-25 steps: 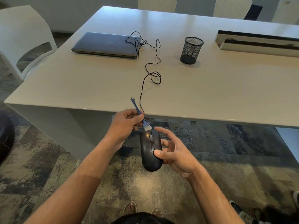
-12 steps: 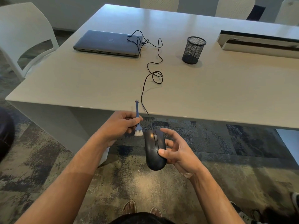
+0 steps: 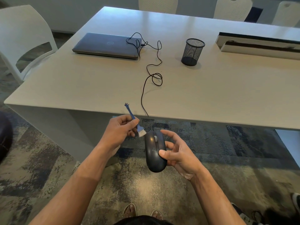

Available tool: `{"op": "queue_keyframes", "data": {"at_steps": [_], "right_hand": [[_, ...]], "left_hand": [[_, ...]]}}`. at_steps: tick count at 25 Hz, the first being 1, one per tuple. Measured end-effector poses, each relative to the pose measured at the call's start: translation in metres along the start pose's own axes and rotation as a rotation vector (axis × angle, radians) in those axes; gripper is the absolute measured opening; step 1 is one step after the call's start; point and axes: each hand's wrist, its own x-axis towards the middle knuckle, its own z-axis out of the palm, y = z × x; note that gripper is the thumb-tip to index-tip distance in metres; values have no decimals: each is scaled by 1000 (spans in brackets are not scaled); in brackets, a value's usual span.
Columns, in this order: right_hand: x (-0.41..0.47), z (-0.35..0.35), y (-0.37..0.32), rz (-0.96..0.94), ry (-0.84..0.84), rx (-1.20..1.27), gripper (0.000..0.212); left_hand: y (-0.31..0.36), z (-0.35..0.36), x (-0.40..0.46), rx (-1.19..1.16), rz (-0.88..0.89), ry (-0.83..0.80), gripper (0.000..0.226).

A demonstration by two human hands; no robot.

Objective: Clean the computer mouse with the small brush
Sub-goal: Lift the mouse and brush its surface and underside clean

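brushing step in hand: right hand grips the mouse in the air, below the desk edge; left hand pinches the brush, bristles just beside the mouse's front left. next, likely sweep across the buttons and wheel.

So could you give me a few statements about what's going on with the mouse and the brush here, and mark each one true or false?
1. The right hand holds the black mouse in the air, off the table. True.
2. The left hand pinches the small blue brush by its bristles. False: it pinches the handle, and the white bristles point down toward the mouse.
3. The laptop on the table is open. False: its lid is closed.
4. The mouse cable trails across the table toward the laptop. True.
5. The mesh pen cup lies tipped on its side. False: it stands upright.
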Motion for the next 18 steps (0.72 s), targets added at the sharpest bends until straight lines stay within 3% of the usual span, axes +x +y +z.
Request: {"op": "queue_keyframes", "data": {"at_steps": [6, 13, 18], "right_hand": [[3, 8, -3, 14, -54, -95, 81], [-1, 4, 1, -14, 26, -4, 82], [-2, 3, -3, -3, -3, -35, 83]], "left_hand": [[11, 13, 7, 175, 85, -45, 13], [7, -8, 7, 248, -41, -192, 17], [3, -9, 8, 75, 19, -36, 17]]}}
